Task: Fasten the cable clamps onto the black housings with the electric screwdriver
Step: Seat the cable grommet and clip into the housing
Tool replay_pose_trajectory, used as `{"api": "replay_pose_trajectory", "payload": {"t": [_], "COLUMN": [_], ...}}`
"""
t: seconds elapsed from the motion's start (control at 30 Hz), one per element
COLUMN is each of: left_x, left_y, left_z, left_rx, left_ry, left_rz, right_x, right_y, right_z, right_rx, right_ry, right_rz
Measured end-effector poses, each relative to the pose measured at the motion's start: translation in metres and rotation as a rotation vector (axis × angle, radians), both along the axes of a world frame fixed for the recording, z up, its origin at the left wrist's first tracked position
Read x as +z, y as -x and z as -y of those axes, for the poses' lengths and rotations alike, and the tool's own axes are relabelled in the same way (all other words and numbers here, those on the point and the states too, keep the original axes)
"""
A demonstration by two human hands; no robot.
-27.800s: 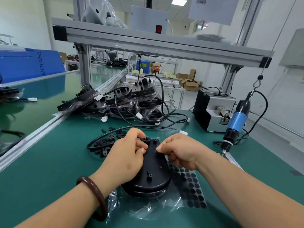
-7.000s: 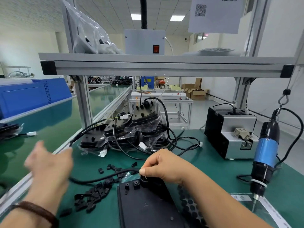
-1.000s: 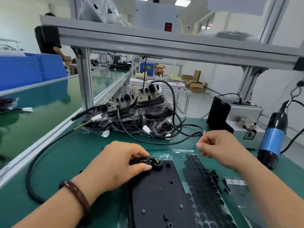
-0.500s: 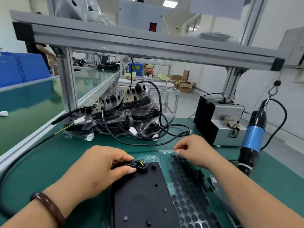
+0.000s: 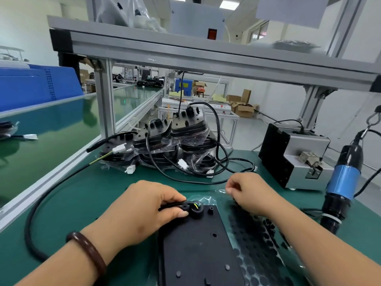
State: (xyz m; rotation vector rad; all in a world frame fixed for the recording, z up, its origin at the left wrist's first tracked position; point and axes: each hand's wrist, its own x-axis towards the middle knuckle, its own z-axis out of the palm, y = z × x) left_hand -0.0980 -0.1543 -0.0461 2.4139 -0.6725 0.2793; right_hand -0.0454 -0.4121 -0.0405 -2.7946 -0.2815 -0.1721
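Cable (image 5: 172,205) at black housing's (image 5: 195,254) far edge

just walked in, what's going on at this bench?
A person is working on a black housing lying on the green bench. The left hand pinches the black cable where it enters the round port at the housing's far end. The right hand hovers curled over a sheet of black pads; whether it holds anything is unclear. The electric screwdriver hangs untouched at right, so no screw is being driven yet.
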Motion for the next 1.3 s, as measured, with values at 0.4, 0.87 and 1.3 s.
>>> {"api": "replay_pose_trajectory", "payload": {"t": [0.4, 0.87, 1.3], "left_x": [-0.005, -0.007, -0.009], "left_y": [-0.005, -0.006, -0.007], "left_z": [-0.001, -0.002, 0.000], "left_rx": [0.020, 0.019, 0.042], "left_ry": [-0.013, -0.009, 0.027], "left_rz": [0.038, 0.102, 0.040], "right_x": [0.016, 0.021, 0.015], "right_y": [0.048, 0.039, 0.039], "right_z": [-0.067, -0.068, -0.070], "right_rx": [0.359, 0.307, 0.246], "right_ry": [-0.708, -0.631, -0.742], "right_rz": [-0.266, -0.375, -0.360]}}
